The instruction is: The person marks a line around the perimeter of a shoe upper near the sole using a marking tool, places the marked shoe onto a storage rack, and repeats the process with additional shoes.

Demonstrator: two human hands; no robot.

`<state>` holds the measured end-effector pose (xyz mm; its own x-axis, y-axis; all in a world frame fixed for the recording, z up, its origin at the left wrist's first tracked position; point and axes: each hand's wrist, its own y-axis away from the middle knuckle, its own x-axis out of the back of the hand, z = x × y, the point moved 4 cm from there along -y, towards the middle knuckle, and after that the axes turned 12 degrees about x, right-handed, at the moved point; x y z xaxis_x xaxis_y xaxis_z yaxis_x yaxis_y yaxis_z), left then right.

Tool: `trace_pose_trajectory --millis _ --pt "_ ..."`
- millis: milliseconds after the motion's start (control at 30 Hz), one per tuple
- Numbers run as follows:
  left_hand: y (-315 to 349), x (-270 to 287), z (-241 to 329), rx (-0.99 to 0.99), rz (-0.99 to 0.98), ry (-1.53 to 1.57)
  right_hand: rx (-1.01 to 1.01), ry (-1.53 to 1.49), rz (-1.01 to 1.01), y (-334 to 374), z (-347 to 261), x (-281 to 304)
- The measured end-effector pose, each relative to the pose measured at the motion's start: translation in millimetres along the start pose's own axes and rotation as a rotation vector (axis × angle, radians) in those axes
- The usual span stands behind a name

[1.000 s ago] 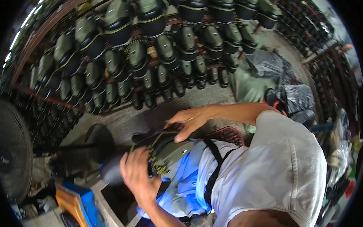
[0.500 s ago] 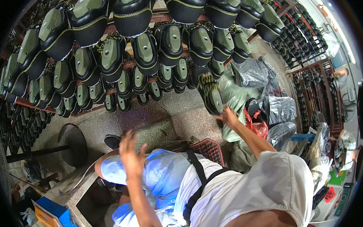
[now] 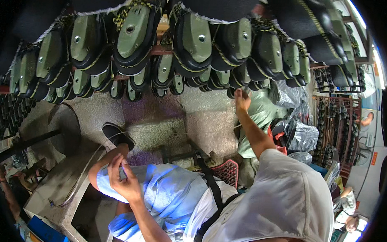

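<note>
My right hand reaches forward to the underside of the rack, with its fingers closed at the lower end of a black shoe upper on a green last. Neighbouring shoes partly hide its fingertips. Over my lap, my left hand is raised with bent fingers apart and nothing in it. Rows of black shoe uppers on green lasts hang heel or toe down in front of me, with yellow-and-black laces and yellow stitching.
Green sacks and clear plastic bags lie at the right. A red-and-black mat-like seat is beside my thigh. At the left stand a round dark disc on a bar and a box-like bench. More shoe racks stand farther right.
My right hand has moved forward with the shoe, up to the hanging rows. My left hand has dropped slightly to the left. The view has tilted closer to the rack.
</note>
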<state>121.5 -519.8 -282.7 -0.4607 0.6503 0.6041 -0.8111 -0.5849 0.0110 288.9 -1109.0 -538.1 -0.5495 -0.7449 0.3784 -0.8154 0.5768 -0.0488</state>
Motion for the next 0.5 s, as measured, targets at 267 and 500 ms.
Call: trace_pose_trajectory --millis 267,500 --pt "-20.2 -11.6 7.4 0.129 -0.052 0.016 -0.004 1.044 -0.073 -47.5 59.7 -84.4" --pt "-22.5 -12.4 6.4 0.129 -0.039 0.018 -0.022 1.088 -0.082 -49.7 34.7 -82.9"
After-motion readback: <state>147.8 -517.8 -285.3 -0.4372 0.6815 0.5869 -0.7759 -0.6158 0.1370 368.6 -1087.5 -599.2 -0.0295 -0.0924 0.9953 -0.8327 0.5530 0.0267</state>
